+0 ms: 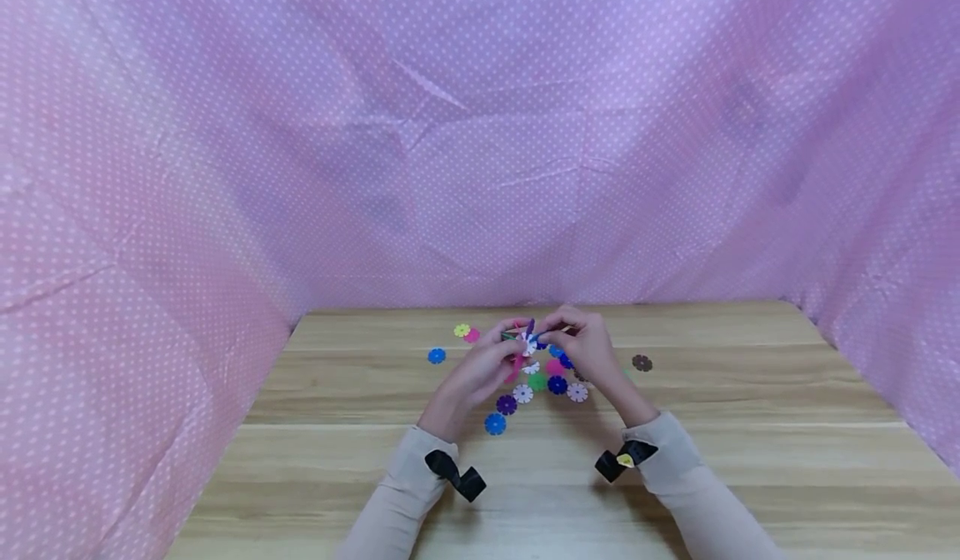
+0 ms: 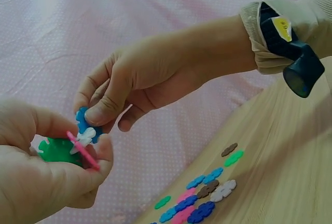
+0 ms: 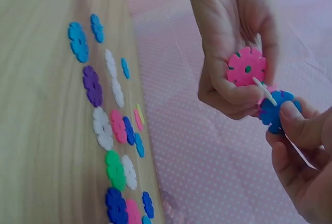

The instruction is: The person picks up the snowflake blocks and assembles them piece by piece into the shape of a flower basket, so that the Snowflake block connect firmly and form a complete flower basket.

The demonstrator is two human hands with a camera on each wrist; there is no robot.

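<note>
Above the table's (image 1: 525, 502) far half, midway between its left and right edges, two hands meet over a small cluster of notched discs. The left hand (image 1: 474, 368) is curled about the cluster, its thumb and fingers clamped on a pink disc (image 3: 237, 72) and a green disc (image 2: 58, 150). A white disc (image 2: 86, 136) juts from the pink one toward the right hand (image 1: 588, 352), whose thumb and fingers are pinched together on a blue disc (image 3: 275, 112). Blue and white discs meet; how deeply their notches engage cannot be told. A purple disc (image 1: 530, 327) stands nearly edge-on between the hands.

Beneath and around them, loose discs lie flat on the table. One slanting row runs from a light-blue disc (image 1: 495, 424), on the near side, through a violet disc (image 1: 506, 405) and a pale disc (image 1: 522, 393) to a bright-green disc (image 1: 537, 382); a navy disc (image 1: 557, 385) lies just beside the last. Toward the right edge lies a brown disc (image 1: 642, 363); near the far edge, left of centre, a yellow disc (image 1: 462, 330) lies against a rose disc (image 1: 472, 336). Dotted pink cloth (image 1: 480, 168) rises behind the far edge. Beige sleeves (image 1: 405, 468) carry black straps (image 1: 471, 484) at both wrists.
</note>
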